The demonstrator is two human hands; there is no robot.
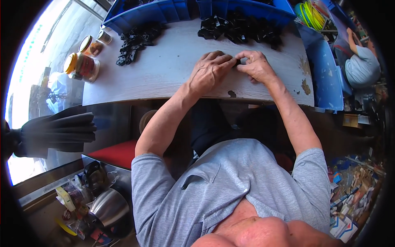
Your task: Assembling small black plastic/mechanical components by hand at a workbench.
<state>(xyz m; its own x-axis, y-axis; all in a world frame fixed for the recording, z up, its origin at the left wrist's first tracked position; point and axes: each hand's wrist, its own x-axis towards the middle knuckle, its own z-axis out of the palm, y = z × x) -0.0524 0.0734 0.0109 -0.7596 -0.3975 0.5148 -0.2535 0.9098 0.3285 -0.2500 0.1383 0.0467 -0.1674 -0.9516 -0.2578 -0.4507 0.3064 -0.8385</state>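
Observation:
My left hand (210,72) and my right hand (257,68) meet over the middle of the white worktable (164,78). Between their fingertips is a small black plastic part (238,62), mostly covered by the fingers. The right thumb and forefinger pinch it from one side, while the left fingers are closed against it from the other. Ahead on the tabletop lie a heap of similar black parts (238,29) to the right and a smaller spread of black parts (138,40) to the left.
Two blue bins (150,14) stand along the table's far edge. Jars, one a yellow-lidded jar (84,68), sit at the left edge. A blue crate (329,78) flanks the right side. Another person (362,66) is beyond it. A metal kettle (110,206) stands lower left.

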